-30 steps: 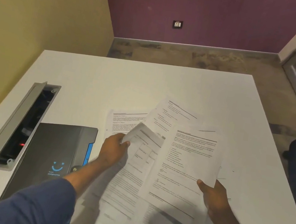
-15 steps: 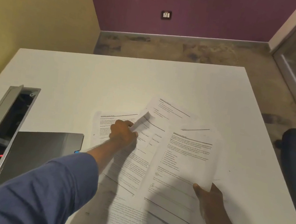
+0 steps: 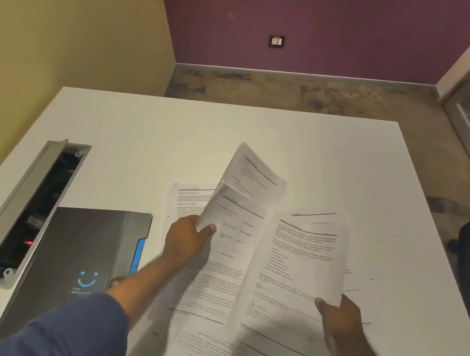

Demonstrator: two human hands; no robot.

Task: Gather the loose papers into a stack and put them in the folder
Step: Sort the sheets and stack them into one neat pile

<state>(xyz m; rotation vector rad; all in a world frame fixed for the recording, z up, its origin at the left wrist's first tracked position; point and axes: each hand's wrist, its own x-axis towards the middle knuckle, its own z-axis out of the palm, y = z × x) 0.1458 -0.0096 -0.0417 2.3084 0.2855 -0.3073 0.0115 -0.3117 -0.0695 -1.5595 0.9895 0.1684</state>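
Head view: early stage. Left hand point(image 3: 186, 242) pinches a lifted sheet point(image 3: 253, 177); right hand point(image 3: 339, 317) grips another page point(image 3: 296, 267). Remaining papers point(image 3: 209, 293) lie fanned on the table point(image 3: 148, 133), unstacked. Folder point(image 3: 85, 243) sits closed at left, nothing filed yet.

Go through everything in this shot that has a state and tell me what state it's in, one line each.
left hand: pinching lifted sheets by their lower edge
right hand: holding a printed page by its lower right corner
loose papers: spread, overlapping on the table
folder: closed, flat
cable hatch: lid open
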